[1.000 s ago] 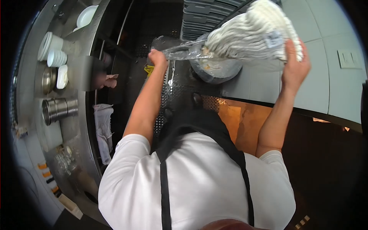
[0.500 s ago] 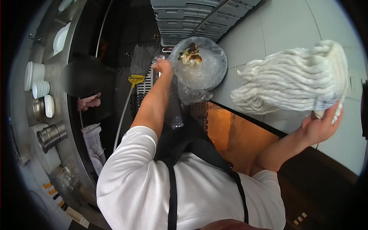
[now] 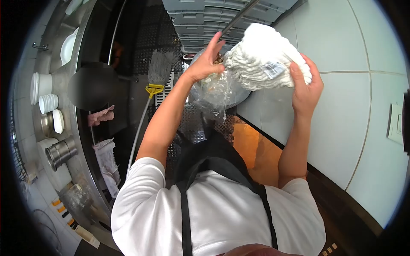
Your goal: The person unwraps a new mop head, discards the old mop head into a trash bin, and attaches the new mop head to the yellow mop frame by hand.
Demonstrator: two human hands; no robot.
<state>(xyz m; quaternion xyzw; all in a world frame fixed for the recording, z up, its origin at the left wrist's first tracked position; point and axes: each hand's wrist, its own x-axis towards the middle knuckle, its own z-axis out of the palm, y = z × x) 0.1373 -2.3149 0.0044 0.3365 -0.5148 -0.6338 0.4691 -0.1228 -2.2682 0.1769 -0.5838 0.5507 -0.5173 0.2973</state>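
My right hand (image 3: 305, 87) grips a white string mop head (image 3: 260, 57) with a small label, held up in front of me. My left hand (image 3: 207, 59) is raised beside the mop head's left end, fingers spread, touching its strands. Just below and behind both hands stands a round bin (image 3: 220, 91) lined with a clear plastic bag, with food scraps inside.
A steel counter (image 3: 79, 141) runs along the left with stacked white bowls (image 3: 45, 102), a plate (image 3: 68, 47) and a metal canister (image 3: 60, 151). A mop with a yellow clamp (image 3: 153, 87) stands on the dark mat floor. Grey crates (image 3: 205, 21) stack ahead; a tiled wall (image 3: 354, 111) is on the right.
My right hand has swung the mop head from the far right back toward the middle, over the bin. My left hand has left the bag rim and risen to the mop strands.
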